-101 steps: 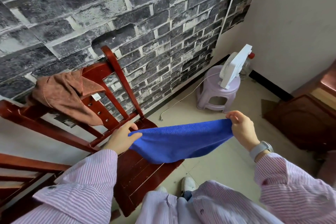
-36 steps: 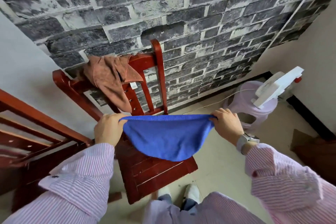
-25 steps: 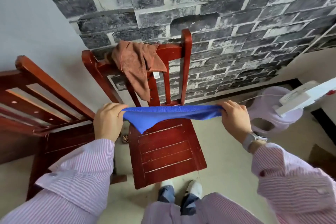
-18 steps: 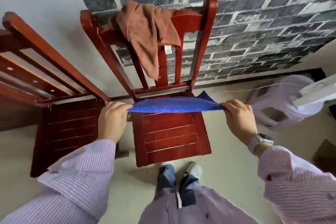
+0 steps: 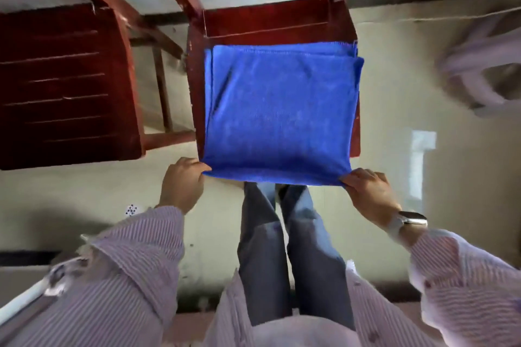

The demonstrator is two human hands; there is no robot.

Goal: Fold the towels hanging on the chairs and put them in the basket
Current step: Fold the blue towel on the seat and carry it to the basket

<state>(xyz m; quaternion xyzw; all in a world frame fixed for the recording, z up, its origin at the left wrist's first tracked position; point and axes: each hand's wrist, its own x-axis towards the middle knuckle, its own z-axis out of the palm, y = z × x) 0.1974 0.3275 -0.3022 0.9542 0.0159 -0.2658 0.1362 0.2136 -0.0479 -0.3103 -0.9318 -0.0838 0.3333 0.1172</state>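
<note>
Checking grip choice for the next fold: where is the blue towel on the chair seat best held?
By its two near corners, from the person's side: the towel lies flat on the chair seat, near edge overhanging. The left hand and right hand already pinch them.

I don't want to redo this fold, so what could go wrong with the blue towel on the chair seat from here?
The blue towel covers nearly the whole chair seat, and its near edge overhangs the front, so it could slide off when released. The left hand and right hand pinch only the near corners; the far layers already sit uneven and may shift further.
</note>
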